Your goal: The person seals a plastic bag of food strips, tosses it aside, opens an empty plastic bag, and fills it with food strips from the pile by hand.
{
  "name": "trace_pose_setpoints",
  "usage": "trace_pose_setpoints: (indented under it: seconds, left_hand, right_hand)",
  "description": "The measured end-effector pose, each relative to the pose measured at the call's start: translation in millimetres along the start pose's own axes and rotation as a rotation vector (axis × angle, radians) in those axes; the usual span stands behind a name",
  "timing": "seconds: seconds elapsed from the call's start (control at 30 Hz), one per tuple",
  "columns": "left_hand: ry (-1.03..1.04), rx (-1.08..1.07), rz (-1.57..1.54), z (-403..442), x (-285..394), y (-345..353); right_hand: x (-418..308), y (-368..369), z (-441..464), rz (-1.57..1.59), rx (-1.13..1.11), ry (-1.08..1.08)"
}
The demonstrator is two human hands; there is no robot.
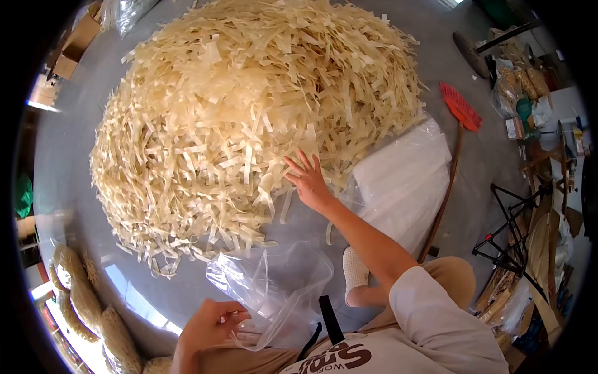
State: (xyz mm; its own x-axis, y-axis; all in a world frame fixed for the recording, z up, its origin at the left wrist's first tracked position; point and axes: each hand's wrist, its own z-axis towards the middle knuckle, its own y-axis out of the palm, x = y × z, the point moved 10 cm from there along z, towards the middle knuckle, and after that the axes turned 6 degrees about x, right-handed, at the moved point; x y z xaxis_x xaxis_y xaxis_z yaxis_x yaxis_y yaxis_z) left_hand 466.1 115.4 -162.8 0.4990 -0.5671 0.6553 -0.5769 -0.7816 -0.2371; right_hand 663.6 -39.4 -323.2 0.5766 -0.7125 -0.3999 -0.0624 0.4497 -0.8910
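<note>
In the head view, the pile (pixel 205 124) of pale strips lies on the floor (pixel 68 181). At its near edge, the right hand (pixel 308 184) reaches out with fingers spread, closed on nothing; whether they touch the strips, I cannot tell. On the near side of the pile, the left hand (pixel 215 324) is at the edge of the clear bag (pixel 274 280), fingers curled, though I cannot tell whether they pinch the film. The bag looks thin and limp, so a weak hold could let it slip or fold in on itself. The strips look tangled, so pulling some could drag others off the pile onto the floor. The sheet (pixel 405 187), at the pile's near right, could slide underfoot, since the shoe (pixel 355 268) is near it; the broom (pixel 460 109), right of the pile, could trip someone.
</note>
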Motion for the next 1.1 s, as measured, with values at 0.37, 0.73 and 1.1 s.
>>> trace_pose_setpoints:
  seconds: [0.37,0.73,1.1]
  left_hand:
    - [0.145,-0.153,-0.005,46,30,1]
    - [0.082,0.026,0.012,20,8,-13]
    - [0.11,0.046,-0.031,37,6,-11]
  right_hand:
    - [5,45,-172,0.075,0.306,0.987]
    - [100,82,-82,0.395,0.081,1.542]
    - [136,19,-43,-0.016,-0.851,0.107]
